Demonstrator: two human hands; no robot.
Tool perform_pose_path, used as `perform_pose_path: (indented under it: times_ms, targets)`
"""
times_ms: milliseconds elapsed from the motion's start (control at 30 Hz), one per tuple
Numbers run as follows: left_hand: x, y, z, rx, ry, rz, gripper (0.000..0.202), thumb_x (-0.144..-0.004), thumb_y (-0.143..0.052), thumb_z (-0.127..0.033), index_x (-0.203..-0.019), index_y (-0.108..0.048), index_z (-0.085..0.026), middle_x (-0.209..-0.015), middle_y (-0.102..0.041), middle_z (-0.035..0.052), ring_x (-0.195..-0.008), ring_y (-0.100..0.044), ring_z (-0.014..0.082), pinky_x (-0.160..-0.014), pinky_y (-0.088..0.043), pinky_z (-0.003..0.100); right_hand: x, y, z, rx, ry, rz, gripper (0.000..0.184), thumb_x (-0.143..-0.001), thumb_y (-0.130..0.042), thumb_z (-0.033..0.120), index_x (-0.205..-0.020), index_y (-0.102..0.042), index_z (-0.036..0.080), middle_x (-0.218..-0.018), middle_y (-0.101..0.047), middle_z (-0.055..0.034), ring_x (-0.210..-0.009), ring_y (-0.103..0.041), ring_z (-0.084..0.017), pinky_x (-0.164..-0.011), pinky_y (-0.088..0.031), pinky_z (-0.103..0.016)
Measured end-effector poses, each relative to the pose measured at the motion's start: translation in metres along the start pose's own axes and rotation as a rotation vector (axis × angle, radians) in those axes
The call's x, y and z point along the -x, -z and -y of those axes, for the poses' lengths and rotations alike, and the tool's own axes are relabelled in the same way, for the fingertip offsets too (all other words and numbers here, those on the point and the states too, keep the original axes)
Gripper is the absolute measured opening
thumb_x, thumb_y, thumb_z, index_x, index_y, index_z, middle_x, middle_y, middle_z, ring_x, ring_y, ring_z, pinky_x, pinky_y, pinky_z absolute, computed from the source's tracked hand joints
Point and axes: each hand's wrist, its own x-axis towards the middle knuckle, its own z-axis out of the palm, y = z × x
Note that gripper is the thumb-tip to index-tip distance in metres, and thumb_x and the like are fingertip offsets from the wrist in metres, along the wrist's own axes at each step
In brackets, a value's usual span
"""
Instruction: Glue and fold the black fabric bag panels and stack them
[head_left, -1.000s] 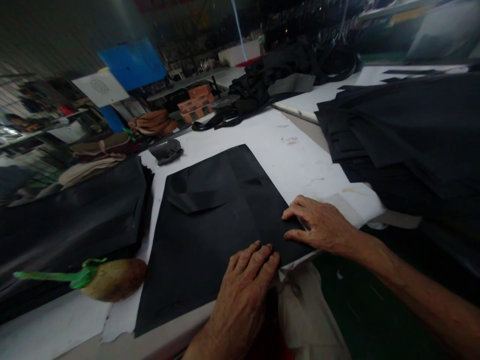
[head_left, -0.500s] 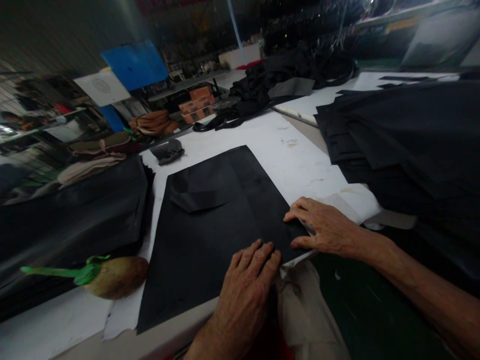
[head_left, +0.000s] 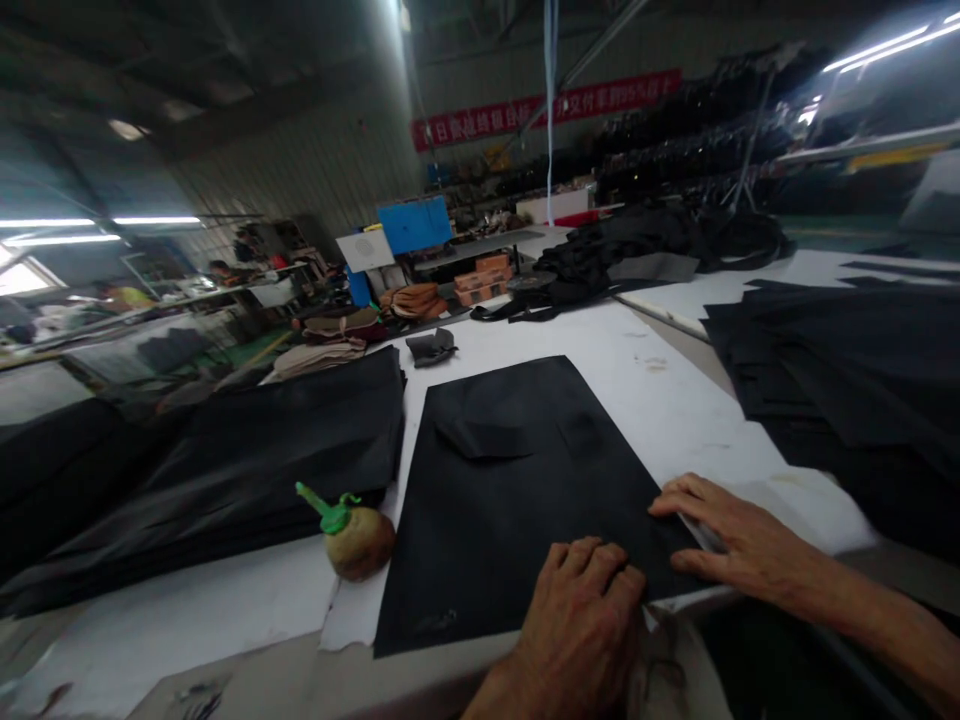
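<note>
A black fabric panel (head_left: 495, 520) lies flat on the white-covered table, with a folded black strip (head_left: 495, 440) on its upper part. My left hand (head_left: 581, 620) rests palm down on the panel's near edge, fingers laid on the cloth. At the right edge of the same panel is my right hand (head_left: 735, 540), its thumb and fingers apart and touching the fabric. Left of the panel sits a round brownish object (head_left: 360, 543) with a green stem-like top. A small dark scrap (head_left: 432, 347) lies beyond the panel's far left corner.
Stacks of black fabric stand at left (head_left: 300, 430) and right (head_left: 862, 350). Behind are a heap of black straps (head_left: 637, 245), orange-brown boxes (head_left: 484, 280) and folded brown cloth (head_left: 415, 300). A red banner (head_left: 480, 125) hangs on the far wall.
The view has tilted up and turned left, so the table appears lower and further right. Both hands stay at about the same places on the panel.
</note>
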Motion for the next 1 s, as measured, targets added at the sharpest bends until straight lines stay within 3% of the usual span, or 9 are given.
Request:
perform_pose_path:
  times_ms: [233,467,700,867,1000]
  targets:
    - [0.003,-0.005,0.001,-0.007,-0.027,-0.071,0.023,-0.093,-0.038,-0.031,-0.113,-0.049,-0.024,-0.118,-0.056,0.0014,-0.108,-0.048,0.0211,-0.091,-0.041,0.038,0.005,0.002,-0.008,-0.096,0.0,-0.041,0.022,-0.082,-0.055,0.029,-0.104,-0.06,0.027,-0.103,-0.06,-0.0053,-0.098,-0.056,-0.022,-0.085,-0.045,-0.036]
    - [0.002,-0.006,0.0,0.006,-0.018,-0.087,0.025,-0.093,-0.04,-0.025,-0.116,-0.049,-0.024,-0.122,-0.053,0.0022,-0.114,-0.045,0.0213,-0.097,-0.038,0.039,0.005,-0.004,0.031,0.087,-0.056,-0.167,0.001,-0.081,-0.056,0.022,-0.081,-0.055,0.022,-0.086,-0.058,-0.0035,-0.084,-0.054,-0.02,-0.076,-0.043,-0.036]
    - [0.001,-0.002,0.003,0.026,-0.02,-0.079,0.026,-0.091,-0.045,-0.025,-0.116,-0.051,-0.026,-0.123,-0.053,0.0006,-0.114,-0.046,0.0199,-0.096,-0.038,0.037,0.003,-0.005,0.04,0.182,-0.018,-0.007,0.008,-0.08,-0.053,0.016,-0.083,-0.058,0.022,-0.085,-0.06,-0.003,-0.082,-0.054,-0.02,-0.074,-0.04,-0.036]
    - [0.002,0.003,0.009,0.132,-0.008,-0.065,0.021,-0.09,-0.049,-0.028,-0.11,-0.055,-0.028,-0.117,-0.057,-0.0032,-0.111,-0.048,0.0158,-0.095,-0.037,0.031,0.001,-0.001,0.043,0.195,-0.013,0.027,0.012,-0.078,-0.05,0.013,-0.082,-0.057,0.023,-0.083,-0.059,-0.0016,-0.081,-0.054,-0.02,-0.072,-0.04,-0.034]
    - [0.004,0.003,0.01,0.171,-0.01,-0.077,0.02,-0.09,-0.048,-0.029,-0.109,-0.055,-0.028,-0.12,-0.057,-0.0032,-0.115,-0.045,0.0165,-0.098,-0.035,0.033,0.002,0.002,0.041,0.172,-0.024,0.045,0.023,-0.071,-0.046,0.006,-0.083,-0.057,0.022,-0.082,-0.059,-0.0013,-0.08,-0.055,-0.019,-0.072,-0.042,-0.033]
